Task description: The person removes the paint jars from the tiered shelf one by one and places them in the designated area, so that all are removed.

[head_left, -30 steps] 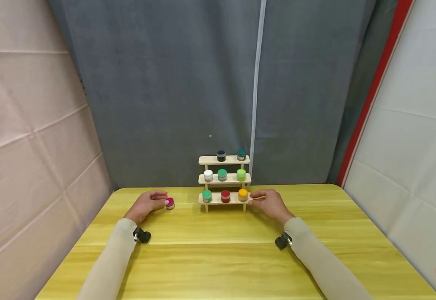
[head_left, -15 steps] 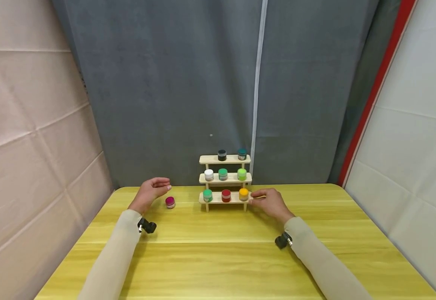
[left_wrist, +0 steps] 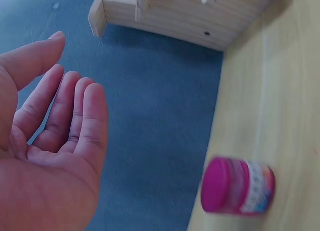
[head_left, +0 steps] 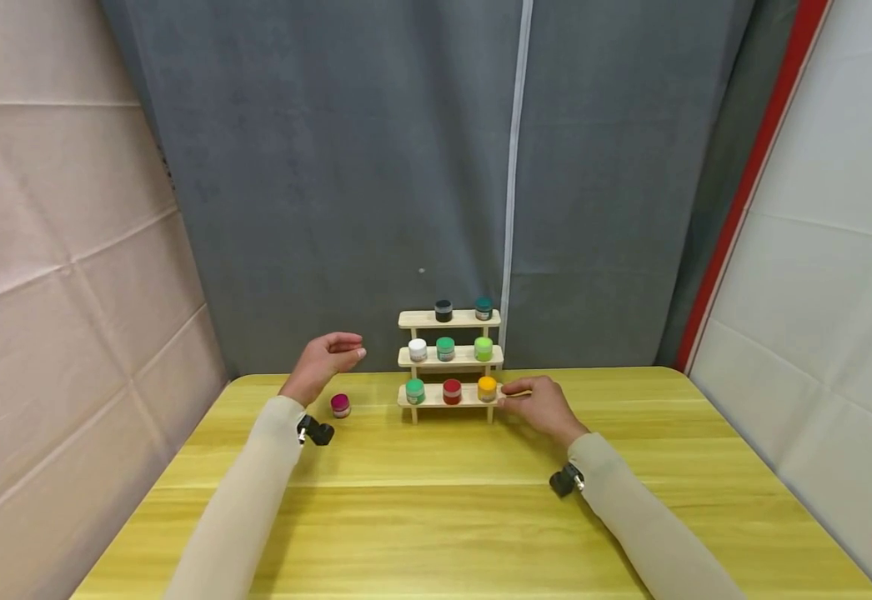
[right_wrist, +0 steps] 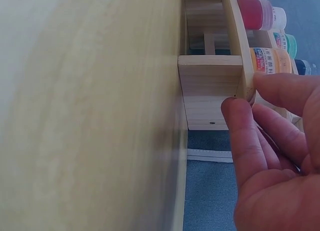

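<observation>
Currently, the right hand (head_left: 544,408) pinched the right end of the bottom shelf of the wooden rack (head_left: 433,403), thumb above and fingertips against the edge, just beside the yellow jar (head_left: 487,389). The left hand (head_left: 323,367) hovered left of the rack, fingers loosely bent and spread from the thumb, holding nothing. A magenta-lidded jar (head_left: 341,406) stood upright on the table (head_left: 436,533) to the rack's left, near that hand but apart from it. On the rack's bottom shelf, a red jar (head_left: 452,392) stood between a green jar (head_left: 415,391) and the yellow one.
</observation>
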`<state>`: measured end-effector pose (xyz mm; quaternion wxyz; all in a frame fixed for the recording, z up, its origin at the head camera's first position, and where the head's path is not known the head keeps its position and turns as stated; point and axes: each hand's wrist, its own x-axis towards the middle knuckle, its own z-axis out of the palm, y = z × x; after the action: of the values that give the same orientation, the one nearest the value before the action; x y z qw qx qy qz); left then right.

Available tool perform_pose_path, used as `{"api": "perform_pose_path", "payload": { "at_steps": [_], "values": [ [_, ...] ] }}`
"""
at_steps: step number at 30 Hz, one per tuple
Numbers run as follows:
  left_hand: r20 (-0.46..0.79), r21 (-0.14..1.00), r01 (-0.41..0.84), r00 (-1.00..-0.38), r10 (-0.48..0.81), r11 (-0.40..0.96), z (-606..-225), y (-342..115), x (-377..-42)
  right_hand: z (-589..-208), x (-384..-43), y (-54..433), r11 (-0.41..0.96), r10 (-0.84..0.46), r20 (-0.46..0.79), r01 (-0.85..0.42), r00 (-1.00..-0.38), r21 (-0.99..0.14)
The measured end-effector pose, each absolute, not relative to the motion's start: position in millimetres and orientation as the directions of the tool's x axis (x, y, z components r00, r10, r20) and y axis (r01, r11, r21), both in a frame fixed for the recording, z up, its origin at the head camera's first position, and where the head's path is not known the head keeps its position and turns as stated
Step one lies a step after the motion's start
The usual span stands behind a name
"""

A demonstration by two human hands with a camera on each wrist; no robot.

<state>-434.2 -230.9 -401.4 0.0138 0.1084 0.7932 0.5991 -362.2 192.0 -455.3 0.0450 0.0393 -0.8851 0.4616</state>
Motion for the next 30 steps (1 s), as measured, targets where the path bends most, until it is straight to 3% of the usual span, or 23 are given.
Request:
{"api": "perform_pose_path", "payload": {
  "at_steps": [19, 30],
  "values": [
    [0.176, 0.937, 0.239, -0.953, 0.246, 0.256, -365.4, -175.0, -451.9, -455.5, -362.7, 191.2, 0.577, -0.019, 0.117, -0.106, -0.993, -0.81],
    [0.224, 0.929, 0.26, -0.961, 0.16, 0.264, -358.5, -131.3, -464.4, -458.1, -363.9, 192.3, 0.574, -0.015, 0.111, -0.1, -0.994, -0.813]
  ]
}}
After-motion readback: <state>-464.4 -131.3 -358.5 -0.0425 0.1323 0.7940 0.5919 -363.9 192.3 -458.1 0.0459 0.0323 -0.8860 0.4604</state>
